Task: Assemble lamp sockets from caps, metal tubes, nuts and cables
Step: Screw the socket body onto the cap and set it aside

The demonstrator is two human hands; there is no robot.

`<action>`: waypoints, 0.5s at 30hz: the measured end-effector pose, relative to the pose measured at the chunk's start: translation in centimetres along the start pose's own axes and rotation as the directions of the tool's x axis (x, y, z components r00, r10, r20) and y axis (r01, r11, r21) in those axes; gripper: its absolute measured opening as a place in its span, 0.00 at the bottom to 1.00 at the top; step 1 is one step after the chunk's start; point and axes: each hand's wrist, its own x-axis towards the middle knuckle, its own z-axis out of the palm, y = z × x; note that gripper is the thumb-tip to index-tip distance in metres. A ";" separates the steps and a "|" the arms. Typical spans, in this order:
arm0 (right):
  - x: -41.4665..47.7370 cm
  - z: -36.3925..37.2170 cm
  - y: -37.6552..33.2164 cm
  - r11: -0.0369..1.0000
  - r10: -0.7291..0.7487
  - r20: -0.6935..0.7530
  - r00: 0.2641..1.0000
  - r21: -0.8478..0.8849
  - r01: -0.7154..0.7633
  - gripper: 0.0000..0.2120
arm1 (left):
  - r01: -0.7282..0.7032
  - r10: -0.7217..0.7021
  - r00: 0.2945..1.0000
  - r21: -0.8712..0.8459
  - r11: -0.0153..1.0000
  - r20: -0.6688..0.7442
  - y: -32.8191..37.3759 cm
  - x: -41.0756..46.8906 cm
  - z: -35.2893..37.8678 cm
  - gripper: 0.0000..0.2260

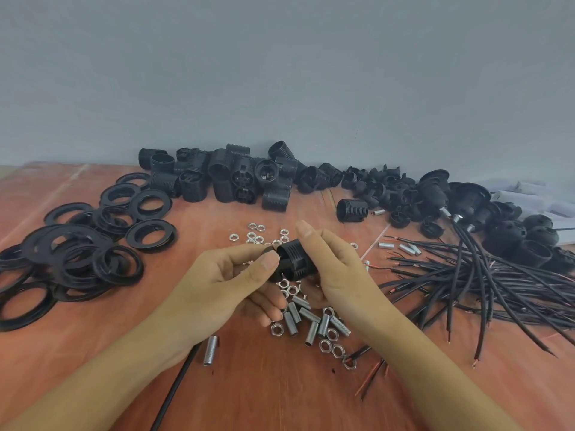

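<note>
Soft, even light; faint shadows, slight blur, wide-angle edge warping.

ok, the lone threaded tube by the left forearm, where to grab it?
Pinch the threaded metal tube across its middle, coming from above: it lies flat on the table, clear of the other tubes, long sides exposed.

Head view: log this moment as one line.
left hand: pinches black cap | right hand: grips threaded socket body | parts: touching | nuts, metal tubes: loose on table
</note>
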 end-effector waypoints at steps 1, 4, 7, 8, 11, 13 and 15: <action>-0.1 0.1 -0.1 1.000 0.013 0.000 1.000 -0.007 -0.013 0.24 | 0.007 -0.007 1.000 0.007 1.000 0.001 0.0 0.0 0.0 0.20; -0.2 0.2 -0.2 0.999 0.043 -0.007 0.999 0.007 -0.043 0.22 | 0.011 -0.011 1.000 0.022 1.000 0.017 0.1 0.0 0.0 0.19; -0.3 0.4 -0.2 0.997 0.078 -0.008 0.997 0.022 -0.078 0.20 | -0.010 0.010 1.000 0.056 0.998 0.013 -0.1 0.0 0.1 0.17; -0.3 0.5 -0.1 0.996 0.085 -0.011 0.996 0.031 -0.085 0.20 | -0.016 0.016 1.000 0.065 0.998 0.005 -0.2 0.1 0.2 0.17; -0.3 0.8 0.5 0.998 0.060 -0.062 0.996 -0.025 -0.061 0.20 | -0.026 0.028 0.999 0.083 0.996 -0.019 -0.3 0.2 0.2 0.17; -0.3 1.1 1.0 0.992 0.016 -0.106 0.994 -0.123 -0.029 0.19 | -0.040 0.043 0.999 0.125 0.991 -0.026 -0.5 0.3 0.1 0.17; -0.4 1.2 1.4 0.981 -0.025 -0.125 0.992 -0.196 0.001 0.19 | -0.054 0.058 0.998 0.154 0.987 -0.023 -0.7 0.4 0.0 0.17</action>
